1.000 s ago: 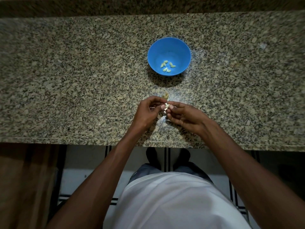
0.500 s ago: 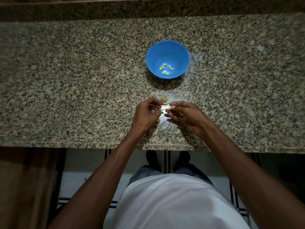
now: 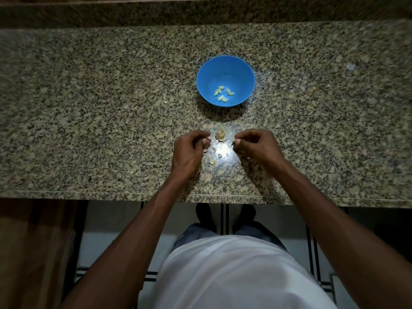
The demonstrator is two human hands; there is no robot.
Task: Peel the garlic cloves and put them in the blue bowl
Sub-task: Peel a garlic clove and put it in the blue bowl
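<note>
Garlic lump (image 3: 220, 136), pale and papery, sits on the speckled granite bench (image 3: 89, 108) between my curled left hand (image 3: 189, 152) and right hand (image 3: 256, 148); whether either grip pinches anything, I cannot tell.

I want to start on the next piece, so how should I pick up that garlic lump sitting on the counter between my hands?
Pinch the garlic lump across its wider lower body, coming straight down from above. It sits alone on the counter, narrow tip pointing toward the blue bowl, with bare stone on both sides between your left hand and right hand, so thumb and finger probably fit either side.
</note>
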